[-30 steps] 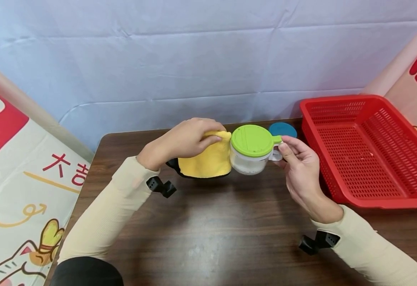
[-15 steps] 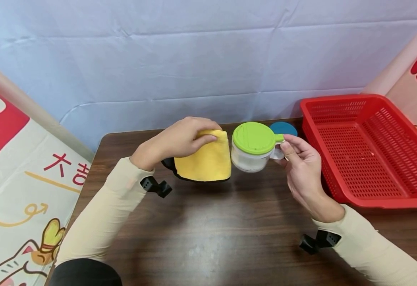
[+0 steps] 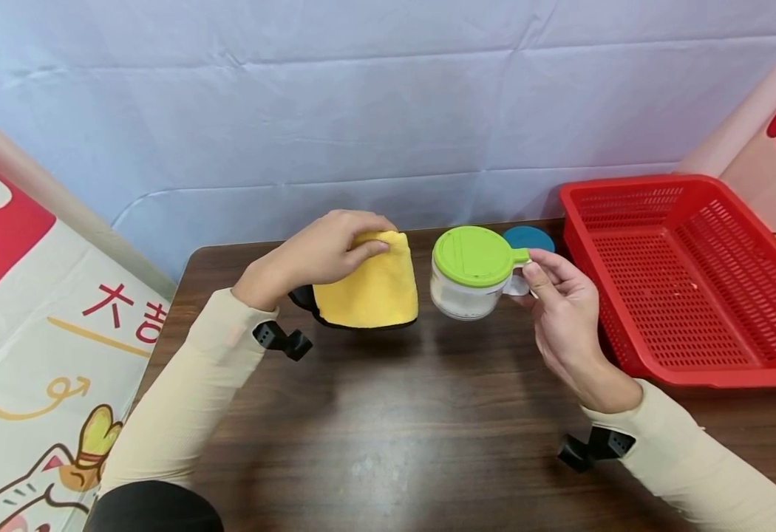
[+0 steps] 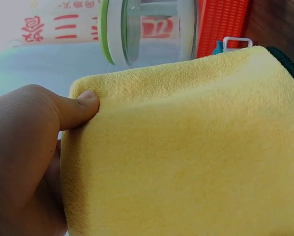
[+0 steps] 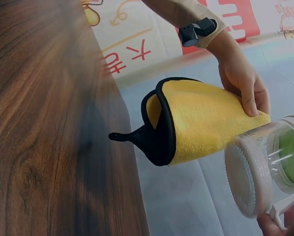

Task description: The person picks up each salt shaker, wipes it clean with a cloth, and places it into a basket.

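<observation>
A folded yellow cloth (image 3: 368, 284) with a black edge hangs from my left hand (image 3: 315, 255), its thumb pressed on the near face in the left wrist view. A clear jar (image 3: 465, 299) with a green lid (image 3: 473, 256) is held by its handle in my right hand (image 3: 566, 325), to the right of the cloth, with a gap between them. The right wrist view shows the jar's base (image 5: 240, 179) and the cloth (image 5: 201, 123) with a black loop; both are raised off the table.
A red perforated basket (image 3: 650, 355) stands on the right of the brown wooden table (image 3: 388, 436). Behind my right hand lies a round blue object (image 3: 529, 238). Pale fabric (image 3: 361, 111) hangs behind the table, and printed cloths hang at both sides.
My left hand has moved left with the cloth, away from the jar, which it was against a second ago. The jar has risen slightly in the view.
</observation>
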The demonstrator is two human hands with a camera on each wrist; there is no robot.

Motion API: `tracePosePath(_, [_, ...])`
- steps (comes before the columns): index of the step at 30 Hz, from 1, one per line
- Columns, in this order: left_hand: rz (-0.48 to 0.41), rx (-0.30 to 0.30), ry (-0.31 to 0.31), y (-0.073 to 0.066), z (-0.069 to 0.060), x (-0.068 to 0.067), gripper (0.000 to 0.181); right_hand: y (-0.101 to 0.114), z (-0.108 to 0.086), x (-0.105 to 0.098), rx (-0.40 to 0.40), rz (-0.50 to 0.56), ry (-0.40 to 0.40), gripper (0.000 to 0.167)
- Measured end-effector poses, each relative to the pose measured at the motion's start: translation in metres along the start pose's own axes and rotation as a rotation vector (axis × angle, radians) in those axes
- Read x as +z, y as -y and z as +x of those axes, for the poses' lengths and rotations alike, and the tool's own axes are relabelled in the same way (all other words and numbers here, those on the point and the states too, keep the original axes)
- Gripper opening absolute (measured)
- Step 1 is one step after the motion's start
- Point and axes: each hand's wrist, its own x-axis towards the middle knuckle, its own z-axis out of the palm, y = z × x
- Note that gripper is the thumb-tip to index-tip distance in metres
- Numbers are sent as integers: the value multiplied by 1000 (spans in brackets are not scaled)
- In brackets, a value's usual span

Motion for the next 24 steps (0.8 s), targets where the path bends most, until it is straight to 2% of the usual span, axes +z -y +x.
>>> tracePosePath(6, [1,-13,-3,5,12,-1,21,0,-1,0,13,-11,8,19])
tracePosePath(13, [27,18,12,6,38,-5,24,0,-2,1,2,25,45,20])
tracePosePath(18, [51,42,38,0,58,-7,26,-1,-3,4,11,19,39,20])
tracePosePath(24, [97,59,80,-18,79,-5,29,-3,-6,6,17,0,50,21])
